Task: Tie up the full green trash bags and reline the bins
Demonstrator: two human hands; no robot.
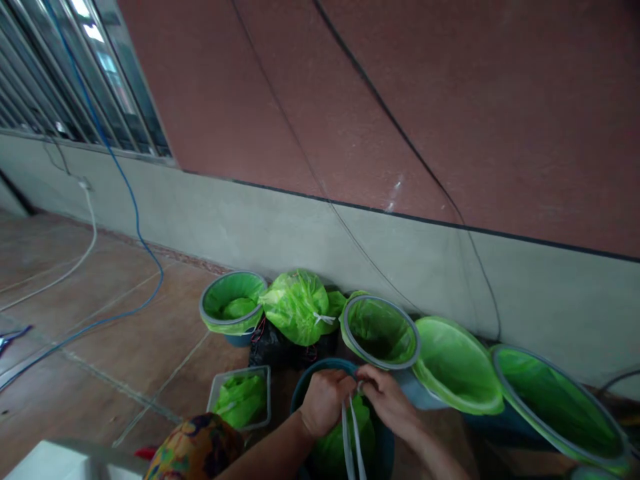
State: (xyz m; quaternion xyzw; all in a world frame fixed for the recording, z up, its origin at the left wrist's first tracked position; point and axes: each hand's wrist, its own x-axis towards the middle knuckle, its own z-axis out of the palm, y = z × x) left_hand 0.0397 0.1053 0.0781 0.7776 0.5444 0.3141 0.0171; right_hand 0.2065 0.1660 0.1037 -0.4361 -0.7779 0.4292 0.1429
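Observation:
At the bottom middle, a green plastic bag [333, 450] sits inside a dark teal bin [386, 453]. Over its gathered top, a white drawstring [347, 433] hangs down in long strands. My left hand [323, 400] is closed, with its fingers pinched at the drawstring. Close beside it, my right hand [387, 403] also pinches the drawstring, the fingertips nearly meeting those of the left. Part of the bag's neck is hidden behind my fingers. Left of the bin, a clear square container [268, 400] holds a crumpled green bag [243, 400].
Along the wall stand several bins lined with green bags, including a round bin [233, 275] and an oval bin [555, 363]. A tied green bag [295, 303] rests on black bags [273, 343]. A blue cable [134, 193] trails across the tiled floor [165, 333].

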